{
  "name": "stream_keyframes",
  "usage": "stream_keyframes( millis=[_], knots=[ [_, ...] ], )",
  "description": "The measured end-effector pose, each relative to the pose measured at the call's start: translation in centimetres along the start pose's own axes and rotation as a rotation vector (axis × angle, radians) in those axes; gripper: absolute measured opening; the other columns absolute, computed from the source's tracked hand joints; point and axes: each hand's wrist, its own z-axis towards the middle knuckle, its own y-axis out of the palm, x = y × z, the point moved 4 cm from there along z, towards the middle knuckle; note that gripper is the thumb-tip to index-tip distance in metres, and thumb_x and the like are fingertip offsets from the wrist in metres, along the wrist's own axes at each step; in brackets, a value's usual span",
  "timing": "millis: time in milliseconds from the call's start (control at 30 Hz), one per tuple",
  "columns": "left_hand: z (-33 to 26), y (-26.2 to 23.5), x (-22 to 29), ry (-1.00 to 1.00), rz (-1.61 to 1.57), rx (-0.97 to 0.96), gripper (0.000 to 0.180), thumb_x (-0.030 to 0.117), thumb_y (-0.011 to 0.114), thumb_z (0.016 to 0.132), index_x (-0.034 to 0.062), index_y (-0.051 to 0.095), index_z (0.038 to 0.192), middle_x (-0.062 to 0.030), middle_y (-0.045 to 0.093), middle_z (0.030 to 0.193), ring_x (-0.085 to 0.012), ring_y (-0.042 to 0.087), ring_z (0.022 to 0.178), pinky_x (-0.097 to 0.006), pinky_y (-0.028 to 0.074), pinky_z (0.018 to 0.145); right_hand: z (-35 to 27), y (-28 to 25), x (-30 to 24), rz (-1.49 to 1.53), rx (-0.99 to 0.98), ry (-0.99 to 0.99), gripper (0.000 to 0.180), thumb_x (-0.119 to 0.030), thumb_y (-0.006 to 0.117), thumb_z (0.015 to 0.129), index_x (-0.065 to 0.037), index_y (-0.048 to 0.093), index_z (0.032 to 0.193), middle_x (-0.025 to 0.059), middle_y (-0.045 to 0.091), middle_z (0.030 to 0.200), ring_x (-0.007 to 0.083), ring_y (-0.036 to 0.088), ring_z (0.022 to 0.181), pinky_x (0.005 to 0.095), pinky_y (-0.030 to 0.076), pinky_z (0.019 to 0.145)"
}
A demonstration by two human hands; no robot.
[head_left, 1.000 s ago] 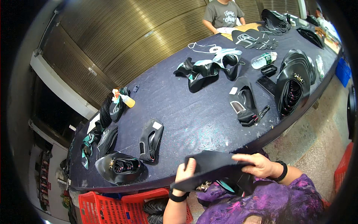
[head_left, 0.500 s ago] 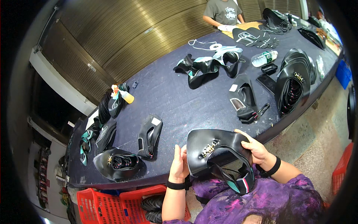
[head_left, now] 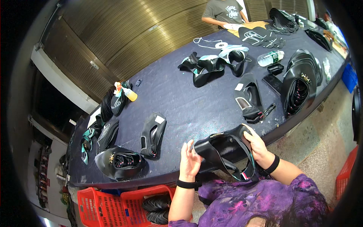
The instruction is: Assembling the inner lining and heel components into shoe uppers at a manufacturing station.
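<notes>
A long dark blue table [head_left: 181, 102] fills the view, curving off toward a person in a grey shirt [head_left: 223, 11] at the far end. On the right side of it stands a tall stack of black shoe uppers [head_left: 300, 85], with a smaller stack of them [head_left: 119, 160] at the near left edge. Below the left edge sits a red plastic crate [head_left: 109, 202] with dark pieces inside. At the near edge, just in front of the purple-sleeved torso, the black shoe upper [head_left: 225, 151] is held up off the table, opening facing the camera, a teal lining showing along its lower rim. The right hand [head_left: 257, 145] grips its right side, fingers wrapped and clamped over the top edge. The left hand [head_left: 189, 160] is at its left end, fingers spread and mostly straight, palm pressed against the piece rather than closed round it. Mid-table lies a single flat black upper [head_left: 152, 134], well apart from the hands. Further back, a clear water bottle [head_left: 270, 58] lies on its side, and at far left a small orange bottle [head_left: 128, 93].
</notes>
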Motion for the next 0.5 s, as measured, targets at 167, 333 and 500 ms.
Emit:
stream_keyframes(
  millis=[167,333,500],
  knots=[
    [-3.7,0.6,-2.1,0.217,0.023,0.211,0.026,0.026,0.044,0.087,0.0087,0.049,0.106,-0.0056,0.051,0.105,-0.0222,0.048,0.099,-0.039,0.040,0.085,0.3,-0.1,0.3,0.047,0.066,0.064,0.035,-0.010,0.048,0.085,-0.005,0.040,0.119,0.0072,0.050,0.109,0.0169,0.050,0.097,0.0300,0.040,0.086],
    [-6.0,2.3,-6.5,-0.323,-0.441,-0.254,0.037,0.038,0.044,0.085,0.0088,0.051,0.106,-0.0175,0.046,0.116,-0.0314,0.042,0.109,-0.044,0.032,0.093,0.1,1.8,1.3,0.060,0.072,0.151,0.036,-0.013,0.046,0.086,-0.005,0.038,0.120,0.0081,0.049,0.112,0.0192,0.047,0.102,0.0326,0.037,0.089],
    [-5.9,3.2,-6.8,-0.264,-0.515,-0.181,0.032,0.032,0.048,0.084,0.0049,0.055,0.099,-0.0132,0.052,0.109,-0.0252,0.048,0.099,-0.037,0.038,0.084,0.3,0.3,1.2,-0.054,-0.052,0.044,0.041,-0.011,0.048,0.084,-0.003,0.035,0.122,0.0110,0.045,0.117,0.0199,0.043,0.108,0.0316,0.033,0.092]
  ],
)
